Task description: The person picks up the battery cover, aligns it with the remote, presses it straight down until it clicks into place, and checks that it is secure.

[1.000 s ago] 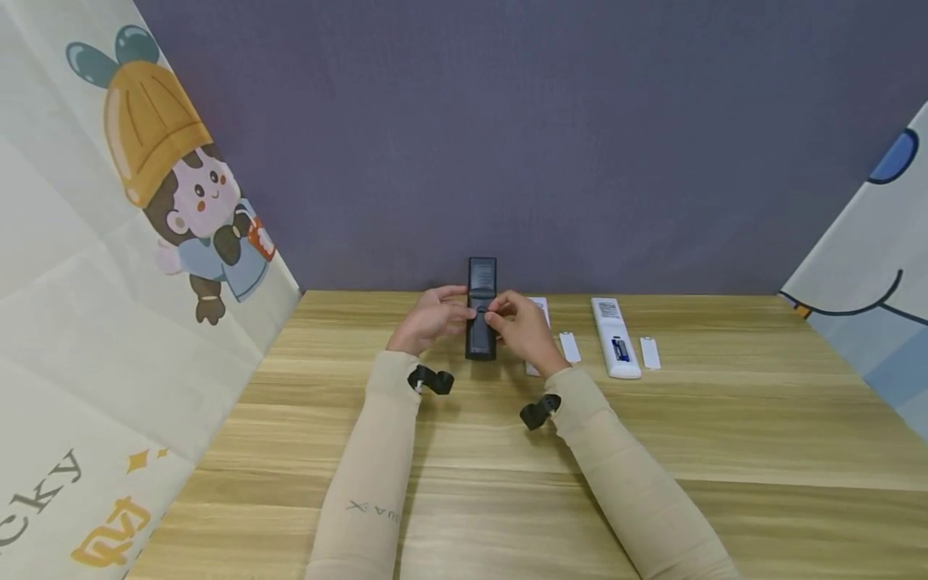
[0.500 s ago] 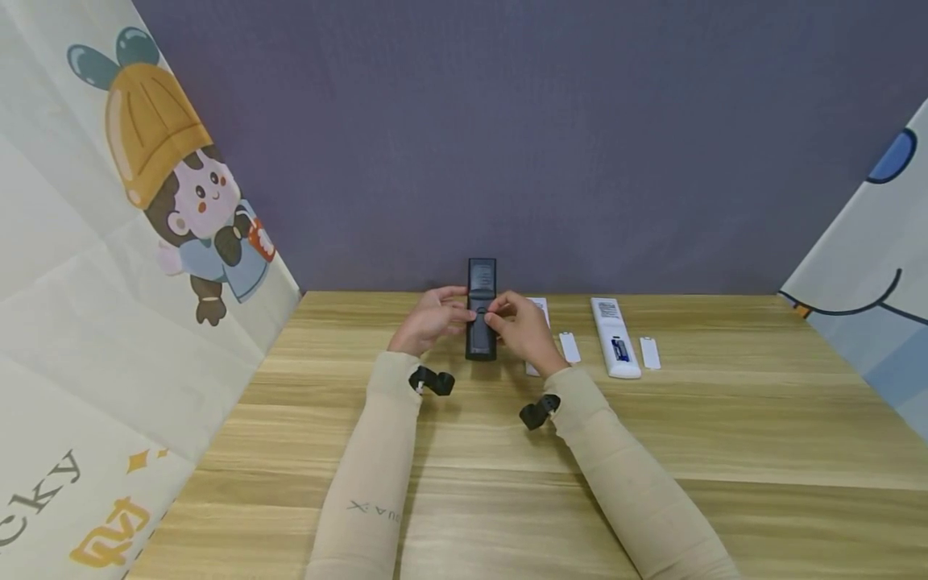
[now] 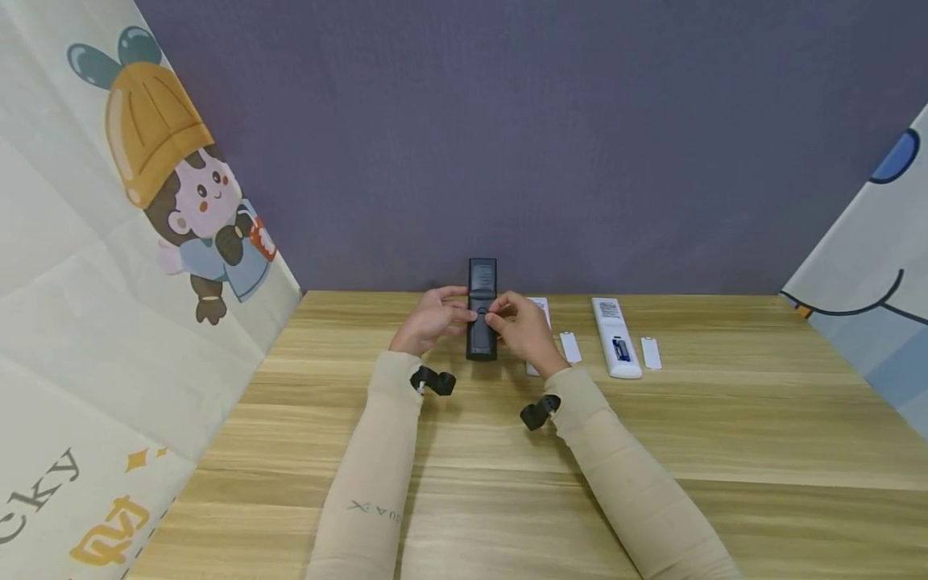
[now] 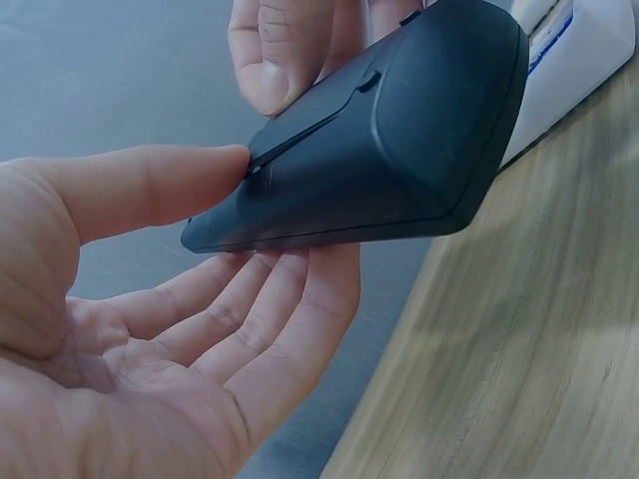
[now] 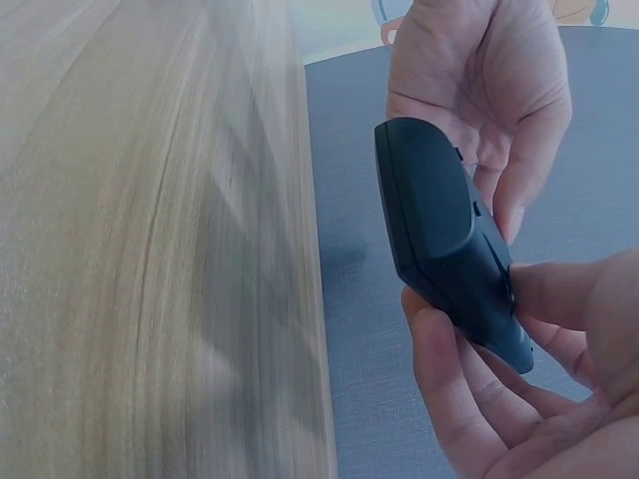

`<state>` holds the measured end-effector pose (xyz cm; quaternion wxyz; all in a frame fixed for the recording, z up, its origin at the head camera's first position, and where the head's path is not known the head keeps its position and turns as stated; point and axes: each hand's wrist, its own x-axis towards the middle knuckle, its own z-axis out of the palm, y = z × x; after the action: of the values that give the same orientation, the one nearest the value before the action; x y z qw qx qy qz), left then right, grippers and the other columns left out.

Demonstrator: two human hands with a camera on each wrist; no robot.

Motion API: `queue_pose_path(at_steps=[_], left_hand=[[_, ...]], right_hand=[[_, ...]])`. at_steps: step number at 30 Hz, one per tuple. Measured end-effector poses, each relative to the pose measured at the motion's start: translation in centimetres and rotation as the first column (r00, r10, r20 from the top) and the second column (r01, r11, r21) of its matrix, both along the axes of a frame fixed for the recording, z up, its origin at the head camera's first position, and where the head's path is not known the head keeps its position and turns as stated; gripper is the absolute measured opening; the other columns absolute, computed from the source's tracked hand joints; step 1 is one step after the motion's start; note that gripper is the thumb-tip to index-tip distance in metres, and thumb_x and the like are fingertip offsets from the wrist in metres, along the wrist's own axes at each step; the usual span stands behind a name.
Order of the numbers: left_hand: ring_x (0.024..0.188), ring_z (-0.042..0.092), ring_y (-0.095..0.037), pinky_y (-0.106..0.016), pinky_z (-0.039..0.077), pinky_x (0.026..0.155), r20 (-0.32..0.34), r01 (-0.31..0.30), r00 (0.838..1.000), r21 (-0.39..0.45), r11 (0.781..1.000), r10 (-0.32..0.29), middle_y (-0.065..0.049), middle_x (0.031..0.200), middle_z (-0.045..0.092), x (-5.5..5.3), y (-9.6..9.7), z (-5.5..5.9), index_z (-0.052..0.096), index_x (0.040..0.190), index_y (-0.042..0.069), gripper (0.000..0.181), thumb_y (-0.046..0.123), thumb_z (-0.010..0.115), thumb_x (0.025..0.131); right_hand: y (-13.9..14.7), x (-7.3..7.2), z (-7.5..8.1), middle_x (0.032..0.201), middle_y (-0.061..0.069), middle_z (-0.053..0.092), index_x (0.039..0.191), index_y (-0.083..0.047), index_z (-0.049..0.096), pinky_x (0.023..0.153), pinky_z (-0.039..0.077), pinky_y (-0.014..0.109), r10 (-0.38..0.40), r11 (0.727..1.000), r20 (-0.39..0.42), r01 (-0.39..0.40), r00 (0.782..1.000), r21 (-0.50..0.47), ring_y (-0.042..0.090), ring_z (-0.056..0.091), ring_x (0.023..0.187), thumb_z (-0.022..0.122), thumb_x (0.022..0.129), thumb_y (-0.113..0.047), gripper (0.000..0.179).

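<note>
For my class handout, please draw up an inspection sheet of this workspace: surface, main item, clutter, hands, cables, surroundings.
Surface: wood-grain table.
Job's things: black remote, held off the table, its back facing the head camera; whether its cover is fully latched cannot be told.
Clutter: white remote, battery bay open, blue batteries inside, loose cover to its right; second white remote, partly hidden by the right hand, another cover to its right.
Hands: left hand and right hand both grip the black remote, thumbs on its back.
Cables: nothing seen.
Surroundings: grey-blue backdrop, cartoon-printed panel at left.

Soft, diffuse light with blurred shadows across the wooden table (image 5: 110, 299).
</note>
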<state>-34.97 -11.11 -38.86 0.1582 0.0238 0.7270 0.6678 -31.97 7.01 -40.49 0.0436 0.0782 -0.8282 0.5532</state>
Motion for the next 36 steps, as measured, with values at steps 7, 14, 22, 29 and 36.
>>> queue_pose_path(at_steps=[7,14,22,29,36], left_hand=[[0.104,0.070,-0.026,-0.051,0.052,0.104,0.000,-0.007,1.000,0.001,1.000,0.007,-0.022,0.136,0.063,0.0,0.2,0.0,0.046,0.151,0.008,0.065,-0.005,0.068,0.092],[0.107,0.070,-0.026,-0.051,0.053,0.102,0.006,-0.009,1.000,-0.014,1.000,0.009,-0.021,0.137,0.062,-0.1,0.3,0.0,0.047,0.150,0.009,0.065,-0.005,0.069,0.091],[0.108,0.070,-0.027,-0.049,0.055,0.100,0.002,-0.016,1.000,-0.030,0.999,0.016,-0.019,0.135,0.063,-0.2,0.3,0.0,0.047,0.150,0.010,0.065,-0.005,0.070,0.091],[0.104,0.071,-0.024,-0.042,0.059,0.092,-0.006,-0.037,0.999,-0.040,0.999,0.037,-0.019,0.134,0.064,-0.8,0.6,0.0,0.048,0.150,0.010,0.064,-0.005,0.070,0.091],[0.106,0.071,-0.026,-0.050,0.054,0.101,-0.010,-0.051,0.999,-0.044,0.998,0.050,-0.021,0.133,0.065,-1.1,1.0,0.1,0.048,0.150,0.008,0.064,-0.005,0.069,0.091]], right_hand=[[0.1,0.0,-0.2,0.115,0.023,0.072,0.102,-0.005,0.062,0.078,0.062,0.054,0.002,1.000,-0.007,-0.002,1.000,0.006,0.027,0.072,0.091,0.069,0.097,-0.009,0.010],[0.1,-0.1,-0.4,0.113,0.023,0.072,0.102,-0.005,0.062,0.078,0.062,0.055,-0.001,1.000,-0.004,0.001,1.000,-0.002,0.029,0.072,0.089,0.070,0.097,-0.008,0.010],[0.1,-0.2,-0.3,0.116,0.022,0.071,0.103,-0.005,0.062,0.078,0.062,0.053,0.008,1.000,0.007,-0.008,1.000,0.003,0.029,0.072,0.091,0.069,0.097,-0.009,0.009],[0.5,-1.0,-0.3,0.117,0.024,0.070,0.103,-0.005,0.061,0.078,0.062,0.054,0.035,0.999,0.007,-0.035,0.999,0.000,0.029,0.072,0.090,0.068,0.098,-0.008,0.009],[1.0,-1.7,-0.3,0.119,0.024,0.070,0.103,-0.005,0.061,0.076,0.062,0.053,0.066,0.998,-0.005,-0.066,0.998,0.017,0.029,0.073,0.089,0.067,0.098,-0.009,0.009]])
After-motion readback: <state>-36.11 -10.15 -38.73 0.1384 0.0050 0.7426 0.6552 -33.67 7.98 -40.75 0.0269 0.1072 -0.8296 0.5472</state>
